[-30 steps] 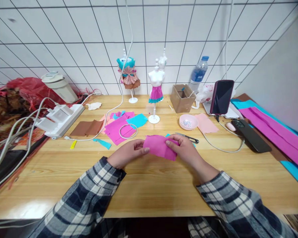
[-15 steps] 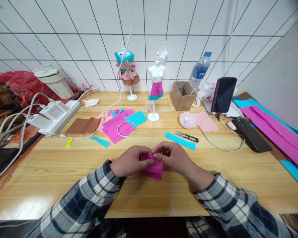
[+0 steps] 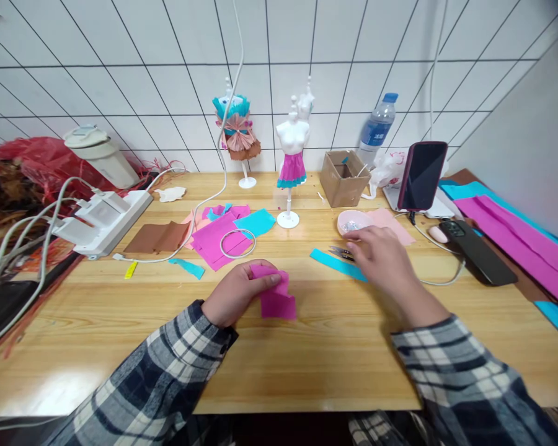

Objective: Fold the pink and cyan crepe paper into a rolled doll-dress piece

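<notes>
In my left hand (image 3: pixel 242 290) a small folded magenta piece (image 3: pixel 279 305) of thin crepe-like material is pinched between thumb and fingers, just above the table. My right hand (image 3: pixel 384 260) hovers over the thread snips (image 3: pixel 341 253), thumb and forefinger apart; it covers their handle end, and only the blades show. Beside the snips lies a turquoise strip (image 3: pixel 337 265). Right behind my fingertips stands a pale pink bowl (image 3: pixel 345 218) with small clear bits in it. Farther back, a white mini dress form (image 3: pixel 292 135) wears a magenta skirt (image 3: pixel 292 168) with a turquoise hem.
Magenta scraps (image 3: pixel 214 244), a white ring (image 3: pixel 222 248) and a brown piece (image 3: pixel 155 237) lie left of centre. Another dressed form (image 3: pixel 236 127) and a cardboard box (image 3: pixel 344 186) stand behind. Phones (image 3: pixel 477 254), cables and a power strip (image 3: pixel 105 223) flank the table.
My right hand has let go of the magenta piece and moved right to the snips. The left hand keeps the piece, which now hangs more unfolded.
</notes>
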A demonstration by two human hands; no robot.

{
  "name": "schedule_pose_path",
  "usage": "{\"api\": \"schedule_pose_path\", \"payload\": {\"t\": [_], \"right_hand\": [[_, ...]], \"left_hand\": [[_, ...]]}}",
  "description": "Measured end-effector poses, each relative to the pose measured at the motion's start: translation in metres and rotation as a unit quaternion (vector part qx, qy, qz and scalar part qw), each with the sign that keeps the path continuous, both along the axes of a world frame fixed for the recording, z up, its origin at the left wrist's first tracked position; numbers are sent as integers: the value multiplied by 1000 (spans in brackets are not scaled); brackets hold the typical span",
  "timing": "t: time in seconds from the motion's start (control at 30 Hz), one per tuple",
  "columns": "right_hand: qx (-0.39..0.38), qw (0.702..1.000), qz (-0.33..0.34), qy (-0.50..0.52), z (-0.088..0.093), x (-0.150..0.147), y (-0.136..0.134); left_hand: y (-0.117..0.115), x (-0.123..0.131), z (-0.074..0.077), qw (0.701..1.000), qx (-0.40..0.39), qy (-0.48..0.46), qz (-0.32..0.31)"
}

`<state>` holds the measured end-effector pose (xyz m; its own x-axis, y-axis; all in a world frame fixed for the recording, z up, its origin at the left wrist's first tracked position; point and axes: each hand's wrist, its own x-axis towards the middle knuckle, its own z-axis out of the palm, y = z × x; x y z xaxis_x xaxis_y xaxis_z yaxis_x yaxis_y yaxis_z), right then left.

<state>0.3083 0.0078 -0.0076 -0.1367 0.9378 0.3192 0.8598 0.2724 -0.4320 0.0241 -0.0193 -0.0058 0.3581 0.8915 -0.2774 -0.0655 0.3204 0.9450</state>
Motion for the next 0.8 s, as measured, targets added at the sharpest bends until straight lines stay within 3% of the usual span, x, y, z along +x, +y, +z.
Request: {"api": "schedule_pose_path", "payload": {"t": [0.07,0.17,0.37,0.6,0.8], "right_hand": [[-39,993,-33,-104,-6,28,10],[-100,982,-3,-159,-14,43,14],[-106,984,7,-140,-18,29,12],[-102,987,-13,-126,-20,21,8],[-110,984,11,-139,-18,26,8]], "left_hand": [[1,-2,-1,1000,4,-2,1],[1,-2,-2,999,21,25,0],[-2,1,1,999,-10,40,-27],[-2,1,3,997,-67,21,7],[-2,-2,5,989,-138,-32,-40]]}}
